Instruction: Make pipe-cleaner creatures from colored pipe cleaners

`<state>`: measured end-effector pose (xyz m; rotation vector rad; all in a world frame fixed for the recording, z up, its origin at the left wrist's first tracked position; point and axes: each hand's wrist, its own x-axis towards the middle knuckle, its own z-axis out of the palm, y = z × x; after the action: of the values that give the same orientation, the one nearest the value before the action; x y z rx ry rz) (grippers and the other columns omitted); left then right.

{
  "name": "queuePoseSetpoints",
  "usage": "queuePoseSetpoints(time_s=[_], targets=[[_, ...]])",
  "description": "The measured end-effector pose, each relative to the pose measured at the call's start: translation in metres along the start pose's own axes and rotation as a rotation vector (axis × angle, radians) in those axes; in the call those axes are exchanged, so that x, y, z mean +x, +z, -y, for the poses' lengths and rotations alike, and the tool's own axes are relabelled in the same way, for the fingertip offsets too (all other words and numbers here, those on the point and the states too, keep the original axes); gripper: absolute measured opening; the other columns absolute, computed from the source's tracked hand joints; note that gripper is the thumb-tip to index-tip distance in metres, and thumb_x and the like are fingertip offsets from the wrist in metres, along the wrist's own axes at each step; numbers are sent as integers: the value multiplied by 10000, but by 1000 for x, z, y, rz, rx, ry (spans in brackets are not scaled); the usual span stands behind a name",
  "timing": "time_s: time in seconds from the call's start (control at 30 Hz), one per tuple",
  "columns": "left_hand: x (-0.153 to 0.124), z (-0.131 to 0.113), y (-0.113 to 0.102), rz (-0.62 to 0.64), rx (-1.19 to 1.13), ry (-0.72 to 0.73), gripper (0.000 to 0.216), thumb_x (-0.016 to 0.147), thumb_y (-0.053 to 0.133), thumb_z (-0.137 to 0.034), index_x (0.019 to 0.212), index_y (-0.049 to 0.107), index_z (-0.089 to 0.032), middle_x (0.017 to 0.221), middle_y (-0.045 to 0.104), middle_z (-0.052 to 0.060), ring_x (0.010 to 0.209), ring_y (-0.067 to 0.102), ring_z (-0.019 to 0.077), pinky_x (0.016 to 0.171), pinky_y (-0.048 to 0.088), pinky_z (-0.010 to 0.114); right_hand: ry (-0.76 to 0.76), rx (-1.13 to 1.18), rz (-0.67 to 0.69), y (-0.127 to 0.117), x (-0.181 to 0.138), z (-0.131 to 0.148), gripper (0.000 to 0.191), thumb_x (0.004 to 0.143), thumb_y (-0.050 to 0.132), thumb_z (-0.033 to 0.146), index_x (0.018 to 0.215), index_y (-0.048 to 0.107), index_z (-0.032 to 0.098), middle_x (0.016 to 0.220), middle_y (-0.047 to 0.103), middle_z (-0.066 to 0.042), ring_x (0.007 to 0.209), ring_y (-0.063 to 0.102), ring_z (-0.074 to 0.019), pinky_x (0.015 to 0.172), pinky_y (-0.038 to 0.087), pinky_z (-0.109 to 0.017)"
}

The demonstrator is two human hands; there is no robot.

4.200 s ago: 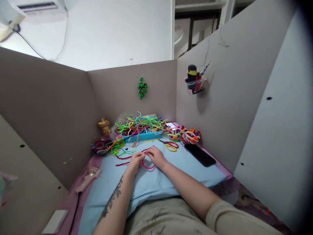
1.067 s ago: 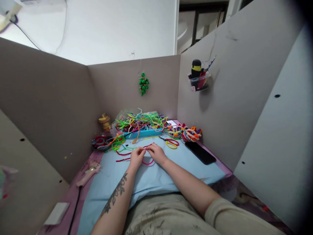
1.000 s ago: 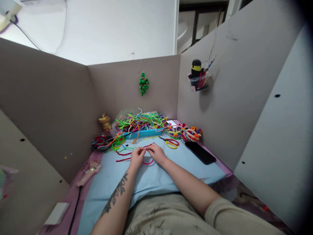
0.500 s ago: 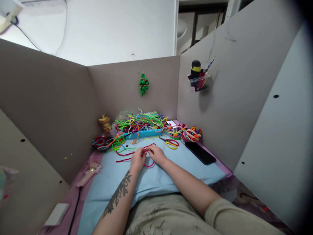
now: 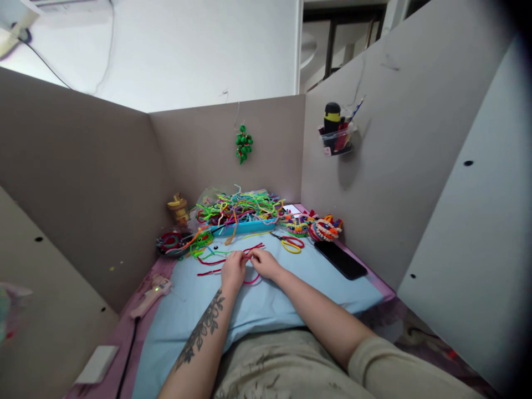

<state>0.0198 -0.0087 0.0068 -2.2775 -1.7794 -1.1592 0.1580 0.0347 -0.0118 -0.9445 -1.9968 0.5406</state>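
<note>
Over the blue cloth (image 5: 286, 305), my left hand (image 5: 233, 270) and my right hand (image 5: 266, 263) are close together with fingertips pinched. Between them is a red pipe cleaner (image 5: 252, 281), whose pinkish-red loop curves out below the fingers. The exact spot where the fingers grip it is partly hidden. More red pipe cleaners (image 5: 209, 272) lie to the left of my left hand and just beyond the fingertips. Some green pieces (image 5: 222, 253) rest farther back on the cloth. Scissors (image 5: 292, 244) with red and yellow handles lie beyond my right hand.
A blue tray (image 5: 245, 228) heaped with colourful pipe cleaners stands at the back. Finished braided pieces (image 5: 324, 228) and a black phone (image 5: 341, 260) lie at right. A pink glue gun (image 5: 152, 297) with a cord and a white box (image 5: 97, 364) are at left. Grey panels enclose the table.
My left hand has shifted very slightly left, and the fingertips of both hands have changed position a little around the red pipe cleaner. Everything else looks the same.
</note>
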Motion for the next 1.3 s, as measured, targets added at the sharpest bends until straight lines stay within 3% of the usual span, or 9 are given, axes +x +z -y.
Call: queuePoseSetpoints(time_s=[0.47,0.8,0.97,1.13,1.3], targets=[[1,0,-1,-9,-90,42,153,840,421,-218,815,571,-195,827,587,52,815,537,179,727,410,282,60,87,57,1,5,-4,172,700,465,46,681,581,171,676,574,14,663,502,-121,624,383,-213],[3,7,7,49,-143,8,169,825,395,-177,782,558,-186,788,563,56,772,518,181,703,402,296,59,51,-38,1,2,-5,121,722,509,100,726,602,178,658,561,17,628,491,-116,598,376,-217],[8,9,11,91,-389,-127,151,777,424,-219,659,506,-172,655,517,11,654,469,148,624,370,264,-34,19,-91,-2,1,-4,119,754,520,101,732,602,184,741,561,-2,739,502,-133,695,389,-249],[8,9,8,274,-822,-383,197,691,520,-342,622,452,-171,533,406,-44,501,361,90,491,275,210,-77,50,-80,-6,0,4,126,794,514,118,751,609,189,765,557,-14,775,500,-143,732,392,-268],[7,8,4,313,-1007,-460,250,633,604,-373,634,478,-158,543,432,-36,489,360,76,474,261,205,-80,74,-70,-8,1,9,131,801,506,121,741,604,184,757,560,-11,767,501,-138,723,395,-261]])
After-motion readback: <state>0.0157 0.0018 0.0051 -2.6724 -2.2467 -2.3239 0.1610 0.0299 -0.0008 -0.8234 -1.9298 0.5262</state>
